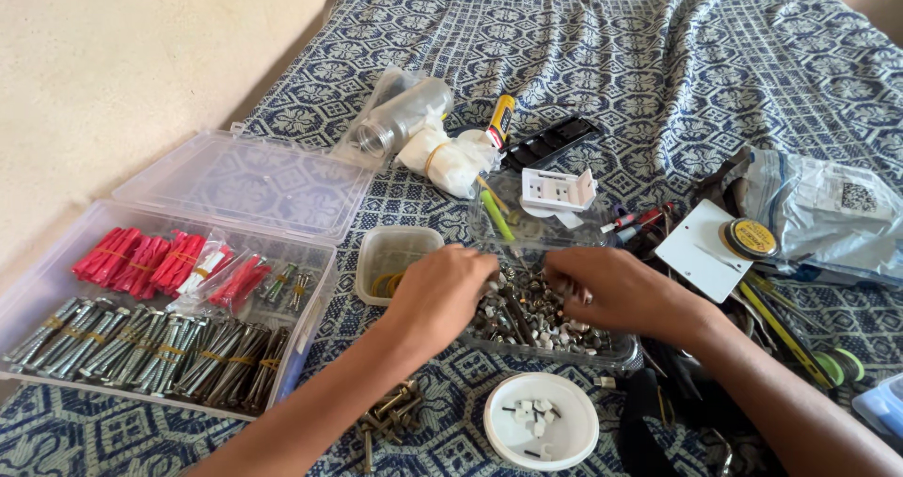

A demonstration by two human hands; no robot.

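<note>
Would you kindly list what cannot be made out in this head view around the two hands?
- Left hand: fingers curl into the clear tray, so any grasp is hidden.
- Right hand: fingertips blurred; what they pinch is unclear.
- Small pieces on the white lid: too small to identify.
- Blue box: cut off by the right edge.

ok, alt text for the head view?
Both hands, left hand and right hand, pick through a clear tray of mixed screws on a blue patterned cloth. A clear box of bundled bolts and red plugs lies left, a white lid in front.

One head-worn camera looks steeply down, close over a patterned blue bedspread (602, 54).
</note>
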